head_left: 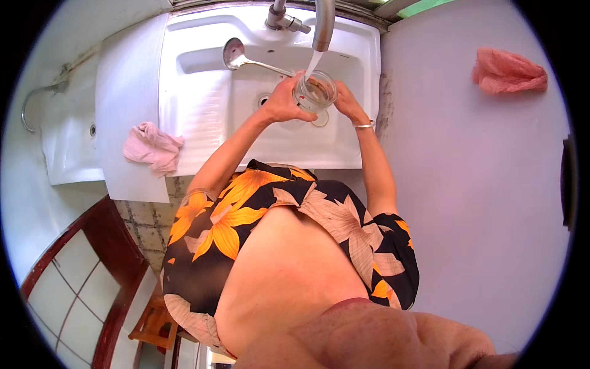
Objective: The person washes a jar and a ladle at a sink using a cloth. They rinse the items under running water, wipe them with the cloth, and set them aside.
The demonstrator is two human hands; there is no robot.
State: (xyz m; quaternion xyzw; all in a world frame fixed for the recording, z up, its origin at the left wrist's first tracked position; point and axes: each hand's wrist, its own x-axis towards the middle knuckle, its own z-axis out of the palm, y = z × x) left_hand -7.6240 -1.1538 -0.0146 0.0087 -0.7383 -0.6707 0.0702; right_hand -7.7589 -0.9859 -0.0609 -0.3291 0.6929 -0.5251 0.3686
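A clear glass jar [317,93] is held over the white sink [203,132], under the metal faucet [323,27]. A thin stream of water [313,64] runs from the spout into its mouth. My left hand [284,102] wraps round the jar's left side, thumb along the near edge. Cupped against the other side is my right hand [350,102], its fingertips partly hidden behind the glass. A metal ladle [234,55] lies with its bowl at the basin's far left; its handle reaches to the fingers of my left hand, and I cannot tell whether they touch it.
A pink cloth [153,148] hangs over the white ledge left of the sink. Beyond that ledge is a second basin [70,132]. A reddish cloth [509,71] lies on the pale surface [473,184] at right. A metal valve [284,20] stands beside the faucet.
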